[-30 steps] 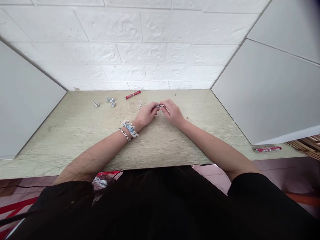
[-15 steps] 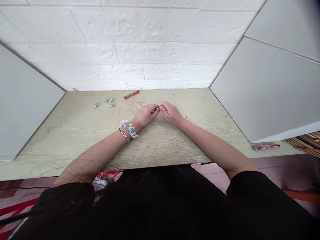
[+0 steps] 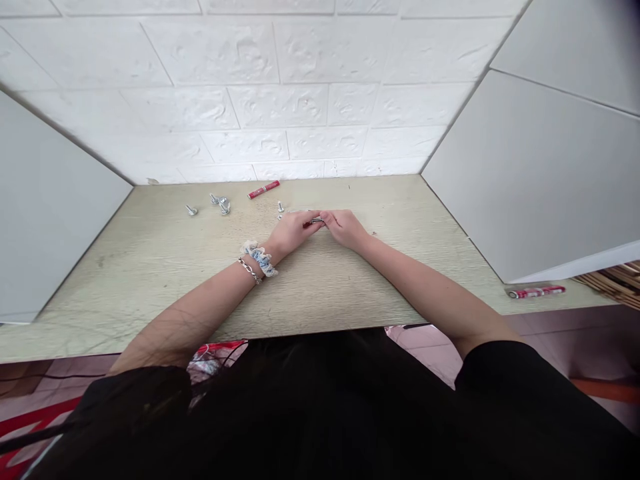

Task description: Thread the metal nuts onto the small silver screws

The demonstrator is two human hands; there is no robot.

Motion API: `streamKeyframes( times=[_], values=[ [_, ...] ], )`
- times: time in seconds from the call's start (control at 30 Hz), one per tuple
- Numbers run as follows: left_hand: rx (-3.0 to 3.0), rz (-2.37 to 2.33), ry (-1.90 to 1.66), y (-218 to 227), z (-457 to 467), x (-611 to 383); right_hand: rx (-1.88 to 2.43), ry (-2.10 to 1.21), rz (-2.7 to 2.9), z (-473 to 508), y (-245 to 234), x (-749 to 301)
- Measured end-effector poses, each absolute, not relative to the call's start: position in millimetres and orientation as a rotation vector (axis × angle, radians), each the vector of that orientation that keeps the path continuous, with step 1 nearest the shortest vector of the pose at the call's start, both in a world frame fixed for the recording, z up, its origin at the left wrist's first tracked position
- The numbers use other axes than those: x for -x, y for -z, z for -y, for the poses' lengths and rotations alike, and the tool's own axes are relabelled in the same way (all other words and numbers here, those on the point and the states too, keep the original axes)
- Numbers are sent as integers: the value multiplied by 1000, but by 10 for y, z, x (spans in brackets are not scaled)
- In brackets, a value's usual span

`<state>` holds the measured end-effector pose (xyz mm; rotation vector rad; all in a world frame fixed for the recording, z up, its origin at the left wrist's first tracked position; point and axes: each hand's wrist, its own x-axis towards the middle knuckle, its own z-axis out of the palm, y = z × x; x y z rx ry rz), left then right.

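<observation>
Over the middle of the table my left hand (image 3: 296, 230) and my right hand (image 3: 345, 228) meet, fingertips almost touching. Between them shows a small slim thing (image 3: 314, 221), silver with a dark red part, mostly covered by the fingers. My left fingers are closed around it, and my right thumb and fingers pinch its right end. What exactly it is I cannot make out. Just behind my left hand stands a silver bolt (image 3: 281, 207), partly hidden lower down. Other bolts lie to the left: a single bolt (image 3: 191, 210) and a small cluster of bolts (image 3: 223, 205).
A red stick with a silver band (image 3: 263, 190) lies near the white brick-pattern wall (image 3: 305, 107). A similar red stick (image 3: 537, 292) rests at the table's right front edge, by a woven basket (image 3: 613, 280). Pale panels (image 3: 540, 180) flank the table (image 3: 320, 293) on both sides.
My right hand has tilted and lowered slightly, its fingers flatter. More of the held thing shows between the hands, including its dark red part. The bolts and red sticks have stayed put.
</observation>
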<state>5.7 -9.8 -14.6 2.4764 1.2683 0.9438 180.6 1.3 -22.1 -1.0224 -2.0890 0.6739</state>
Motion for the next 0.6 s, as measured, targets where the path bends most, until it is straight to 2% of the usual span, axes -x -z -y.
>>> streamKeyframes(
  times=[0.3,0.6],
  values=[
    [-2113,-1430,-977,61,128,-87,939,-624,2151,-2,206,-1816],
    [-2141,-1437,-1000,82,130,-86,997,-440,2149,0,232,-1775]
  ],
)
